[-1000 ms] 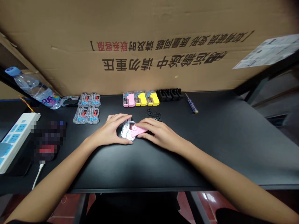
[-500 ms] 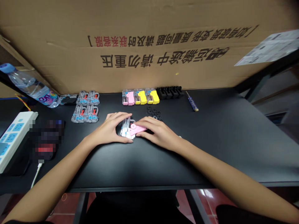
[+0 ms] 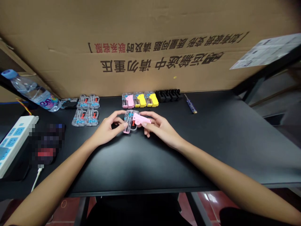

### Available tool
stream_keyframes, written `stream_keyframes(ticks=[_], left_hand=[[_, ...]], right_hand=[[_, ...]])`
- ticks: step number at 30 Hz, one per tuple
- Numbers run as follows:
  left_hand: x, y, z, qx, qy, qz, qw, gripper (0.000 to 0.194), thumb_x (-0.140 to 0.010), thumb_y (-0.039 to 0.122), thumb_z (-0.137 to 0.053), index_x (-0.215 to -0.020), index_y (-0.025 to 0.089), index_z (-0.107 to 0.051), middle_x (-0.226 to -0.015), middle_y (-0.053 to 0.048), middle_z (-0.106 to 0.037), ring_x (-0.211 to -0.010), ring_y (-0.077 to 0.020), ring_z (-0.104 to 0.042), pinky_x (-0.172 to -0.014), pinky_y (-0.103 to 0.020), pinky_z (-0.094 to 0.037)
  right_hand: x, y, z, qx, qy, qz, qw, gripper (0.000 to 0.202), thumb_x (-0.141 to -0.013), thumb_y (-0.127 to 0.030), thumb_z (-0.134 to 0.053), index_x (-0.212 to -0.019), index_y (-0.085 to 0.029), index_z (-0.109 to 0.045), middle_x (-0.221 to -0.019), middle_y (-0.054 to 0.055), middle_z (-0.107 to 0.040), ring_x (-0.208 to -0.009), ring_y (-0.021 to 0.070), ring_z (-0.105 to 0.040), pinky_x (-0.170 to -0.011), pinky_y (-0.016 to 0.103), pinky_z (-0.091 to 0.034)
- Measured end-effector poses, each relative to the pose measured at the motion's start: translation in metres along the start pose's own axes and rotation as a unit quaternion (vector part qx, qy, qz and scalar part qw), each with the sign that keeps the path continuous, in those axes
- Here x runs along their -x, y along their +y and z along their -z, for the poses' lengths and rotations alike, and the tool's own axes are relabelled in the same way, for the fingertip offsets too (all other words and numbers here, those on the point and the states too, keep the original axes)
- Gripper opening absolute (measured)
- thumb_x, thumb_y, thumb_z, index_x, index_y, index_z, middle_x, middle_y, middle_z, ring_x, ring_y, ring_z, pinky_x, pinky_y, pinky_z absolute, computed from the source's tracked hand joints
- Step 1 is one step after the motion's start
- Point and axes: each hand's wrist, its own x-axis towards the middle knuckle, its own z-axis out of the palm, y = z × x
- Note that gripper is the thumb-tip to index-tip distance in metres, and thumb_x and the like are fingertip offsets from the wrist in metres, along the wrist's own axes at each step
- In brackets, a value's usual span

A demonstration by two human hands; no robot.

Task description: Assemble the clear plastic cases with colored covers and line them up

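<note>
And round it goes: since the earlier frame the clear-and-pink toy gun [image 3: 141, 119] has flipped, its pale face swapped for the side with blue parts and a red trigger, and both hands have shifted with it. It sits right between them now, over the middle of the tabletop [image 3: 113, 171]; whether it touches the surface is hard to tell. The left hand [image 3: 113, 125] has the clear body pinched, thumb at the near side, fingertips at the far end, a hold that looks meant to steady it without covering the face. Over on the other side, the right hand [image 3: 156, 124] grasps the pink handle, thumb on the near edge and forefinger along the far one, probably because that solid part gives a firm purchase. Two ends, two grips, so it likely can't twist loose! Look behind: a pink-handled gun [image 3: 129, 101] and two yellow-handled guns [image 3: 154, 100] stand lined up side by side, apparently to keep like with like. Next to them, a row of black parts [image 3: 168, 95], bunched tight against the cardboard [image 3: 150, 18]. Four clear bodies [image 3: 92, 117] cluster to the left, seemingly kept within reach, while the screwdriver [image 3: 191, 105] lies off to the right, well clear of both elbows.
</note>
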Motion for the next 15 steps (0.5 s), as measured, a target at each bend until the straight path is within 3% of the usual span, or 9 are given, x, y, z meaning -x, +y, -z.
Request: stream_keyframes(ticks=[9, 15], left_hand=[[-0.001, -0.004, -0.001, 0.048, 0.05, 0.025, 0.997, 0.056, -0.1, 0.047, -0.071, -0.146, 0.019, -0.055, -0.089, -0.002, -0.077, -0.08, -0.018, -0.07, -0.083, -0.032, -0.053], [0.001, 0.007, -0.012, 0.045, 0.024, -0.003, 0.999, 0.065, -0.094, 0.042, -0.078, -0.149, 0.02, -0.051, -0.101, -0.005, -0.08, -0.087, -0.02, -0.073, -0.087, -0.035, -0.056]], right_hand=[[-0.001, -0.003, -0.001, 0.011, 0.061, 0.031, 0.998, 0.047, -0.093, -0.051, -0.076, -0.126, -0.018, -0.073, -0.096, 0.008, -0.08, -0.064, 0.0141, -0.064, -0.059, 0.03, -0.057], [0.004, -0.006, -0.009, 0.069, -0.019, 0.022, 0.997, 0.043, -0.09, -0.053, -0.08, -0.112, -0.017, -0.078, -0.093, 0.008, -0.08, -0.071, 0.017, -0.068, -0.065, 0.031, -0.058]])
